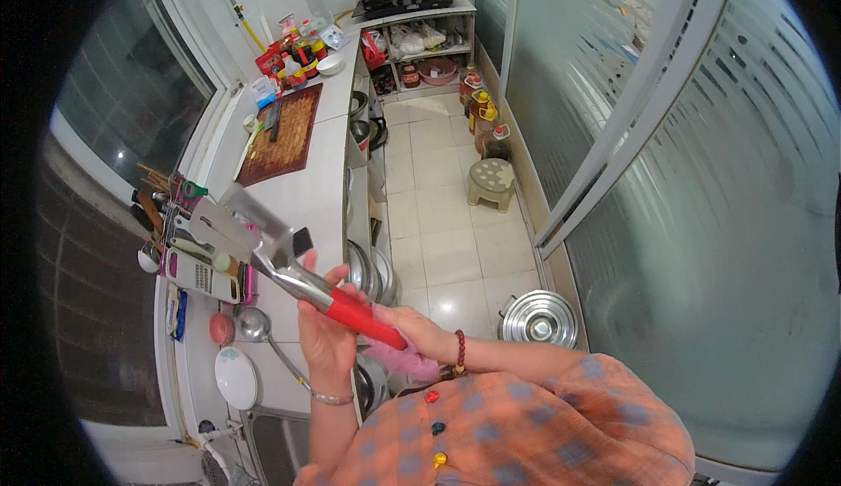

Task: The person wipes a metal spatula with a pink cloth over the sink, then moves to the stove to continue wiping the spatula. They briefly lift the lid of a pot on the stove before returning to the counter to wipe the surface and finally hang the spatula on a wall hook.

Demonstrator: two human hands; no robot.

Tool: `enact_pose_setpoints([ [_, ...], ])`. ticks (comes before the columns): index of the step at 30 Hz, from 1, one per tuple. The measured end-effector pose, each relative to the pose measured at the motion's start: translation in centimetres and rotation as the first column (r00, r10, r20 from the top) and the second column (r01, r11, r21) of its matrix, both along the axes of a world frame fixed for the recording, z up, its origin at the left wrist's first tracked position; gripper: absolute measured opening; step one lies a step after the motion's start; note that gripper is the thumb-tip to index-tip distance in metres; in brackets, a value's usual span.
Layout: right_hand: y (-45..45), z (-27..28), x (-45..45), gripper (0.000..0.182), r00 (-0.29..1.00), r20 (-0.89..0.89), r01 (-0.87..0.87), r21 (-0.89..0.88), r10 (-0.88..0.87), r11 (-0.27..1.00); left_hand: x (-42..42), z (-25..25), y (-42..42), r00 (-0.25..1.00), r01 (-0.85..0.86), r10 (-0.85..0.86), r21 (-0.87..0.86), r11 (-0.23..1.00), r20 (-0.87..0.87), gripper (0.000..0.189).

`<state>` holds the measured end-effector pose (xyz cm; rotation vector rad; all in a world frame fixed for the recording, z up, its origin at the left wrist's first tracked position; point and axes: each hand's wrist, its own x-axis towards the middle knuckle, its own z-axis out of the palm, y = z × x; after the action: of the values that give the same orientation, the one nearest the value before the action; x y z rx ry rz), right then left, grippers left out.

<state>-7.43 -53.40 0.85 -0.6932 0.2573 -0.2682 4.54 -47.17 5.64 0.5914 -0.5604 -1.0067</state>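
A metal cooking turner with a red handle (368, 317) slants up and to the left before me, its wide steel blade blurred near the utensil rack. My right hand (414, 331) grips the lower end of the red handle, with a pink cloth (407, 360) bunched under it. My left hand (328, 328) is raised beneath the handle and its steel neck, palm up and fingers apart; whether it bears any weight is unclear. On the counter below lie a steel ladle (254, 324) and a white plate (236, 378).
A utensil rack (197, 249) hangs by the window. A wooden cutting board (282, 134) with a cleaver (273, 121) lies farther along the counter. The sink (276, 443) is at lower left. A stool (491, 184) and a lidded steel pot (540, 320) stand on the floor.
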Motion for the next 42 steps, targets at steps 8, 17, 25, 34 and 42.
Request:
enact_pose_setpoints([
  [8, -9.3, -0.9, 0.1, 0.042, 0.870, -0.438, -0.426, -0.899, -0.227, 0.103, 3.5, -1.8, -10.6, 0.973, -0.079, 0.014, 0.274, 0.959, 0.232, 0.034],
  [17, -25.5, -2.3, 4.1, 0.041, 0.852, 0.142, 0.351, -0.868, -0.504, 0.350, 4.0, -2.2, -29.3, 0.883, -0.365, 0.275, 0.189, 0.912, 0.380, 0.019],
  [25, -42.4, -1.8, 5.3, 0.022, 0.879, 0.030, 0.307, -0.800, -0.476, 0.515, 4.2, -1.8, -43.2, 0.894, -0.284, 0.217, 0.122, 0.951, 0.391, 0.007],
  [34, -52.2, -3.3, 8.3, 0.034, 0.947, -0.205, 0.149, -0.397, -0.246, 0.906, 8.1, -3.7, -55.3, 0.920, -0.157, 0.067, 0.204, 0.966, 0.387, 0.014],
  [42, -63.1, -5.0, 14.4, 0.048, 0.974, -0.226, 0.047, 0.249, 0.011, 0.967, 15.8, -5.8, -67.2, 0.996, 0.007, -0.026, 0.208, 0.978, 0.089, 0.017],
])
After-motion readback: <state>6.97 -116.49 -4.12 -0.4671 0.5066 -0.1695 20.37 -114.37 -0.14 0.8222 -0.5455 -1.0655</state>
